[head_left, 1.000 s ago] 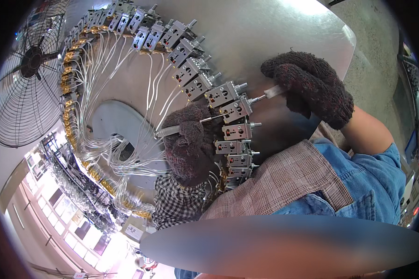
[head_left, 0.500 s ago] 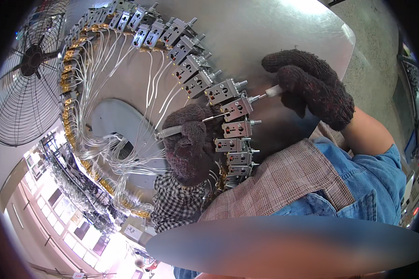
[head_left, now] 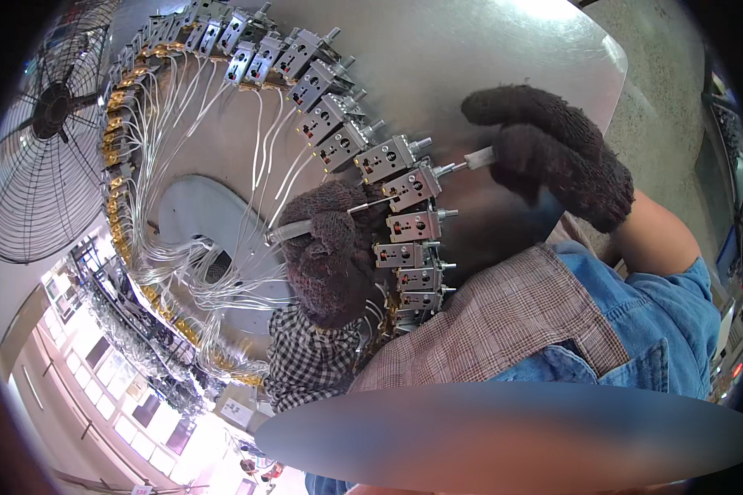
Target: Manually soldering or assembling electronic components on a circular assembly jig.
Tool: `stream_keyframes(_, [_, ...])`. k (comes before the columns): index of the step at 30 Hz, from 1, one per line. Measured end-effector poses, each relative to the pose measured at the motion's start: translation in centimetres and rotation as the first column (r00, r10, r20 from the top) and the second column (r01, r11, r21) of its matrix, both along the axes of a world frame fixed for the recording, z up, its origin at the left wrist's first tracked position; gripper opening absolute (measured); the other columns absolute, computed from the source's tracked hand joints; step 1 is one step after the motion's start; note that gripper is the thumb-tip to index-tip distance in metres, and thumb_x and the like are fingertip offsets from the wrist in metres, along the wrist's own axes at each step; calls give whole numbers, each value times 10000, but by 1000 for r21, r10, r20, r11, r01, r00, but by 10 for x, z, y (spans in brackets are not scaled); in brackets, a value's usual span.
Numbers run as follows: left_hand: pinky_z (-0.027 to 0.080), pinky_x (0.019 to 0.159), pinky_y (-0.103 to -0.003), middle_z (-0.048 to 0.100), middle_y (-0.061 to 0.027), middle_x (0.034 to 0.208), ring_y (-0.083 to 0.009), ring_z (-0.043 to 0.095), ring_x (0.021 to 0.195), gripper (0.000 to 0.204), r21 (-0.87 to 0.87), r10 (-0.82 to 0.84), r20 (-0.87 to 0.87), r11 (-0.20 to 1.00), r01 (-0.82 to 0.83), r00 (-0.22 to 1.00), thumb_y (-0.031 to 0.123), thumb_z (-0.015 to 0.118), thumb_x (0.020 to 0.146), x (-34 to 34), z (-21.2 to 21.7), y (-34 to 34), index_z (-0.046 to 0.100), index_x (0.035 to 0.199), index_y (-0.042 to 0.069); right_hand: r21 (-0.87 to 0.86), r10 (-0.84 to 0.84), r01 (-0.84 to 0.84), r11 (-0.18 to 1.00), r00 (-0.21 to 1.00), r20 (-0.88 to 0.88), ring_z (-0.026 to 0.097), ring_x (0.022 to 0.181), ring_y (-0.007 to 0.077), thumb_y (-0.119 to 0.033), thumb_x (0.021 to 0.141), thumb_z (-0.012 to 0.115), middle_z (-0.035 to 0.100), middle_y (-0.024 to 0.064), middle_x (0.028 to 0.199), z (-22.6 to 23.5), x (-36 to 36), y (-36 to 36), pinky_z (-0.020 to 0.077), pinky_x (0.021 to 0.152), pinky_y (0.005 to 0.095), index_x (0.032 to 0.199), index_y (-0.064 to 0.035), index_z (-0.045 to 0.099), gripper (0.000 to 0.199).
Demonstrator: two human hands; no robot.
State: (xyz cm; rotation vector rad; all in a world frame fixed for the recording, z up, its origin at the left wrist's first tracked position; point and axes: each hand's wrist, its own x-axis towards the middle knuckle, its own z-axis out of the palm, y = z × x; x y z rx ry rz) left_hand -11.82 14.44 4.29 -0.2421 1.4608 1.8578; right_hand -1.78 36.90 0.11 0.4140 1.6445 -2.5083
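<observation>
Right hand [head_left: 553, 161], in a dark knitted glove, is pinched around a white-handled tool [head_left: 477, 157] whose tip meets the shaft of a small grey metal unit [head_left: 414, 186], one of many set in a ring round the shiny round table [head_left: 504, 66]. Left hand [head_left: 332, 247], gloved the same, is closed around a slim grey-handled tool [head_left: 299, 229] just left of that unit, its thin shaft reaching it, with white wires [head_left: 190, 157] fanning left and a wire-caged fan [head_left: 45, 132] at far left
</observation>
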Motion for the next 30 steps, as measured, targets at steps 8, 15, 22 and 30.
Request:
stream_keyframes(8, [508, 778, -375, 497, -146, 957, -259, 555, 889, 275, 24, -89, -37, 996, 90, 995, 155, 558, 798, -3, 0, 1, 468, 978, -33, 69, -9, 11, 998, 999, -32, 537, 649, 92, -190, 889, 474, 545, 44, 771, -3, 5, 0, 457, 490, 214, 1157, -71, 497, 294])
stream_keyframes(15, [517, 780, -371, 498, -150, 977, -266, 557, 912, 283, 143, 0, -31, 990, 4, 1000, 151, 550, 807, 1, -1, 3, 456, 1001, -32, 26, -55, 55, 998, 998, -19, 527, 644, 82, -210, 881, 493, 541, 28, 742, 2, 3, -1, 443, 486, 205, 1150, -59, 502, 309])
stream_keyframes(22, [511, 790, -372, 514, -149, 954, -267, 566, 898, 320, 207, -32, -177, 976, 69, 984, 202, 573, 807, -2, -17, -6, 461, 999, -29, -2, 15, -15, 1000, 965, 262, 526, 652, 79, -204, 879, 494, 548, 25, 748, 8, -2, 1, 456, 504, 218, 1156, -82, 506, 303])
stream_keyframes(30, [507, 780, -375, 527, -142, 941, -262, 563, 908, 305, 33, -125, -180, 991, 133, 976, 190, 565, 813, -4, -2, -7, 465, 1006, -24, 63, -76, 63, 996, 966, 247, 454, 475, 71, -253, 858, 528, 570, 35, 678, 13, -8, -7, 367, 424, 201, 1092, -27, 533, 325])
